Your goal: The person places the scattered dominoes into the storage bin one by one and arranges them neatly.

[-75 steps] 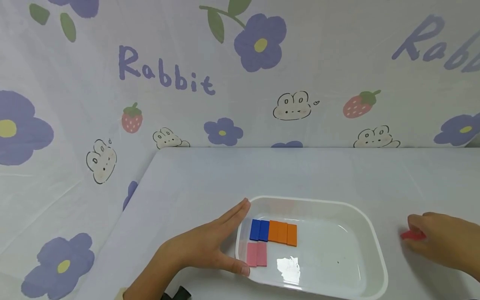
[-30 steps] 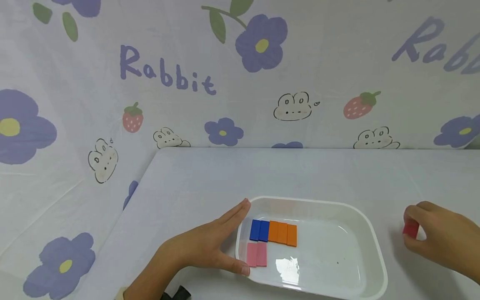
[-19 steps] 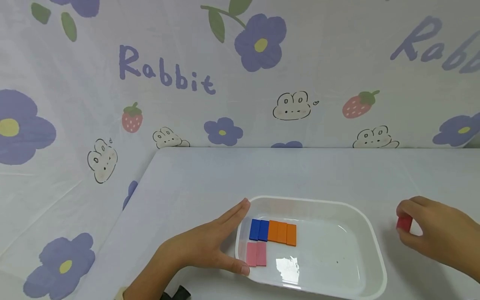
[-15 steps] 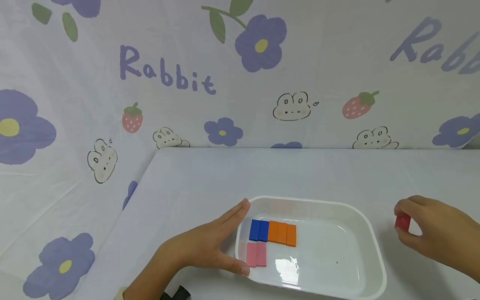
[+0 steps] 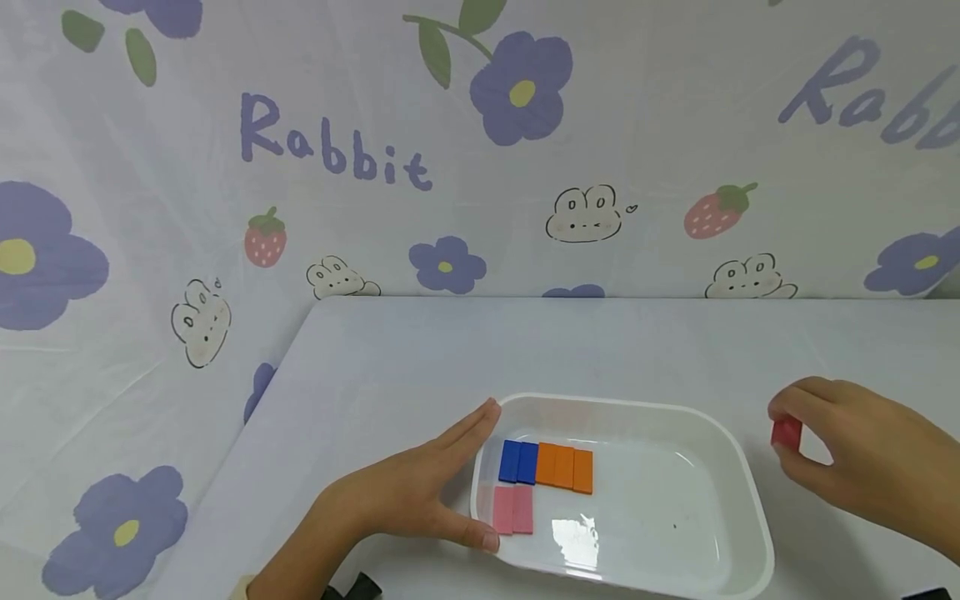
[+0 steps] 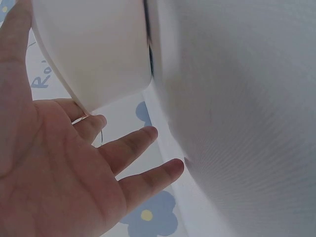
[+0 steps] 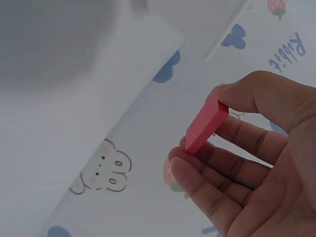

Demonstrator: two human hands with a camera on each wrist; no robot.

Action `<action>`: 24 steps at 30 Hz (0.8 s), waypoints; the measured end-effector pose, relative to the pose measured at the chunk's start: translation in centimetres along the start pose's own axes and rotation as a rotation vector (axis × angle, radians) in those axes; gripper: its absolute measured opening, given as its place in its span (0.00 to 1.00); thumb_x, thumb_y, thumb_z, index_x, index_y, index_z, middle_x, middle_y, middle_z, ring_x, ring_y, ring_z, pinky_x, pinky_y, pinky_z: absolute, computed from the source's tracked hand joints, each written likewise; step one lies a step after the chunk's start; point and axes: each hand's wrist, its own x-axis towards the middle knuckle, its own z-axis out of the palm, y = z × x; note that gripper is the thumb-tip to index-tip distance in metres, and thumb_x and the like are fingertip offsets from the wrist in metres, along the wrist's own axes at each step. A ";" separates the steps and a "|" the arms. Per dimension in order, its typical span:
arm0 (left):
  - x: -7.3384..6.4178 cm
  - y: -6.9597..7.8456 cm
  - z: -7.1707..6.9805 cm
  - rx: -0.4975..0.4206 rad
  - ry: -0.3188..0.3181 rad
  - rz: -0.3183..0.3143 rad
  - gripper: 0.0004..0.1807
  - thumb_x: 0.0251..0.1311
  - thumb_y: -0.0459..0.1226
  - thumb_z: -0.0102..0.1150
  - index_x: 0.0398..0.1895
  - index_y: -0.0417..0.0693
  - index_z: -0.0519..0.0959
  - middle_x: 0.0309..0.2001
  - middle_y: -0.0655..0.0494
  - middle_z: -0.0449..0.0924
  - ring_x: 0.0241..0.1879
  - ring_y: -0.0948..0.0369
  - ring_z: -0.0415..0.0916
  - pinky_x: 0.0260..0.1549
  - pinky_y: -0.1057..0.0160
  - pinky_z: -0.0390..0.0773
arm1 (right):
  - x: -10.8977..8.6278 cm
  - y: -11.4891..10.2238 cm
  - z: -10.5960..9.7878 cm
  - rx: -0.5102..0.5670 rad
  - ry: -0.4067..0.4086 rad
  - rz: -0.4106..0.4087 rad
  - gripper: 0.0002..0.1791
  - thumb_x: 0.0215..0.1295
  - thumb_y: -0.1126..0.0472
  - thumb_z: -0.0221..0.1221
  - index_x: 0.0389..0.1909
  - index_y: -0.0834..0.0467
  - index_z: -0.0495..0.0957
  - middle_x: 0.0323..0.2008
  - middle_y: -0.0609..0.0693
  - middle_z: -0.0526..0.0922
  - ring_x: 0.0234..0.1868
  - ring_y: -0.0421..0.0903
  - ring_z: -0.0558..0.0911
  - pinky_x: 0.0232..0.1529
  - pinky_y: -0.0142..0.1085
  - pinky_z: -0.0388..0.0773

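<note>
Between thumb and fingertips my right hand (image 5: 855,446) pinches a pinkish-red rectangular tile (image 7: 207,123), held just right of the white tray (image 5: 705,425). My left hand (image 5: 412,492) spreads along the tray's left end, thumb and fingers touching its rim; in the left wrist view the palm (image 6: 59,168) shows with fingers extended by the tray wall. Inside the tray, two blue tiles (image 5: 519,462) and three orange tiles (image 5: 566,467) form a row at the left. Two pink tiles (image 5: 513,509) lie side by side in front of the blue ones.
The tray stands on a white-covered table (image 5: 420,350). Behind it hangs a white cloth (image 5: 645,125) printed with flowers, rabbits and strawberries. A small black object (image 5: 362,587) shows at the bottom edge near the left forearm.
My right hand has raised the pinkish-red tile and carried it leftward toward the tray. My left hand, the tray and the tiles in it have stayed in place.
</note>
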 end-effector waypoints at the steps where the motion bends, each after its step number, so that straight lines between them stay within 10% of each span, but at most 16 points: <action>1: 0.0 0.0 0.0 -0.002 -0.002 -0.002 0.69 0.44 0.69 0.70 0.80 0.73 0.32 0.78 0.77 0.27 0.77 0.65 0.39 0.70 0.47 0.56 | 0.1 -0.1 -0.1 0.000 -0.003 0.001 0.17 0.34 0.67 0.68 0.27 0.49 0.75 0.29 0.35 0.75 0.27 0.39 0.73 0.24 0.31 0.74; 5: 0.0 0.1 -0.1 -0.012 -0.005 -0.015 0.69 0.44 0.68 0.70 0.80 0.73 0.32 0.78 0.78 0.27 0.77 0.65 0.39 0.70 0.46 0.57 | 0.8 -0.7 -0.4 0.005 -0.021 0.004 0.18 0.36 0.66 0.71 0.27 0.47 0.75 0.29 0.35 0.75 0.28 0.40 0.73 0.24 0.33 0.75; 7: 0.0 0.1 -0.1 -0.017 -0.008 -0.019 0.68 0.45 0.68 0.70 0.80 0.73 0.32 0.78 0.78 0.27 0.77 0.65 0.39 0.69 0.46 0.57 | 1.1 -1.0 -0.5 0.003 0.001 -0.018 0.08 0.55 0.55 0.67 0.27 0.46 0.75 0.30 0.34 0.75 0.28 0.39 0.73 0.24 0.30 0.74; 10: 0.0 0.1 -0.1 -0.016 -0.009 -0.018 0.68 0.45 0.68 0.70 0.80 0.73 0.32 0.78 0.79 0.27 0.77 0.65 0.39 0.70 0.46 0.57 | 1.5 -1.3 -0.5 0.000 0.033 -0.050 0.20 0.73 0.37 0.47 0.28 0.44 0.75 0.30 0.33 0.75 0.28 0.36 0.73 0.24 0.24 0.70; 13: 0.1 0.1 -0.2 -0.006 -0.008 -0.014 0.69 0.45 0.69 0.70 0.80 0.73 0.32 0.78 0.79 0.27 0.77 0.65 0.39 0.70 0.47 0.57 | 1.9 -1.7 -0.7 0.002 0.005 -0.043 0.15 0.66 0.39 0.61 0.29 0.45 0.77 0.31 0.34 0.76 0.27 0.35 0.73 0.22 0.25 0.73; 17: 0.1 0.1 -0.2 -0.006 -0.007 -0.010 0.69 0.45 0.69 0.70 0.80 0.73 0.31 0.78 0.78 0.27 0.77 0.65 0.39 0.70 0.46 0.57 | 2.4 -2.1 -1.0 -0.015 -0.076 -0.004 0.23 0.32 0.61 0.80 0.31 0.46 0.80 0.31 0.36 0.77 0.28 0.36 0.74 0.23 0.32 0.80; 24: 0.1 0.1 -0.3 -0.017 -0.007 -0.013 0.69 0.44 0.68 0.70 0.80 0.74 0.31 0.78 0.78 0.27 0.77 0.65 0.38 0.69 0.46 0.58 | 3.2 -2.8 -1.1 -0.020 -0.140 0.012 0.20 0.38 0.60 0.79 0.31 0.46 0.80 0.32 0.37 0.77 0.29 0.37 0.74 0.25 0.33 0.81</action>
